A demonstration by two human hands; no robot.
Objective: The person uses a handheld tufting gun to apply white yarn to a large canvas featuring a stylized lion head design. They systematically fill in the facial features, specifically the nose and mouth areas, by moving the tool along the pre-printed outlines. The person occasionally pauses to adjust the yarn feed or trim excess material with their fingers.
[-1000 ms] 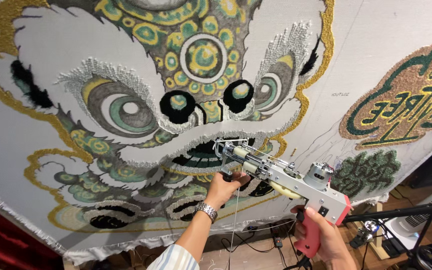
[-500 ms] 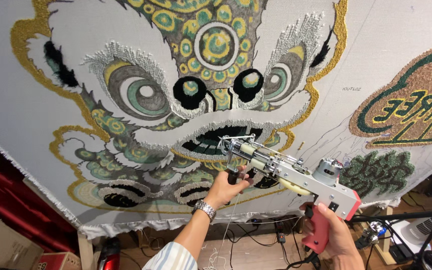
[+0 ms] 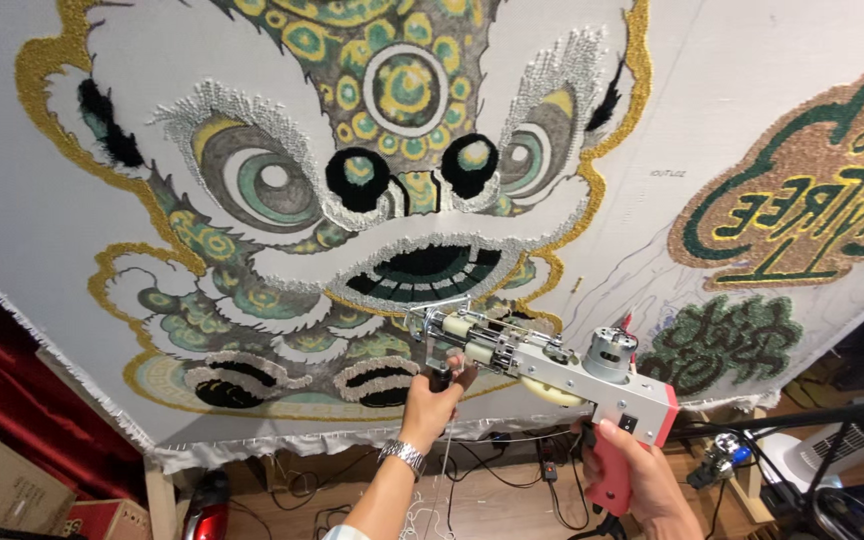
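A tufting gun (image 3: 542,365) with a silver metal body, a small motor on top and a red pistol grip is held up against a large stretched white cloth (image 3: 32,210). My left hand (image 3: 434,398), with a metal watch on the wrist, grips the black front handle under the gun's nose. My right hand (image 3: 642,480) is wrapped around the red grip at the lower right. The gun's needle end sits near the lower jaw of a tufted lion-dance face (image 3: 392,200) in white, green, gold and black yarn.
A second tufted panel in brown, green and yellow (image 3: 802,200) fills the right of the cloth, with a dark green tufted patch (image 3: 722,340) below it. Cables lie on the wooden floor (image 3: 492,490). Cardboard boxes (image 3: 2,490) stand at the lower left, black stand bars (image 3: 812,420) at right.
The view has shifted, so the lion face sits higher and more to the right in frame. Both hands keep their hold on the gun, which stays near the face's lower jaw.
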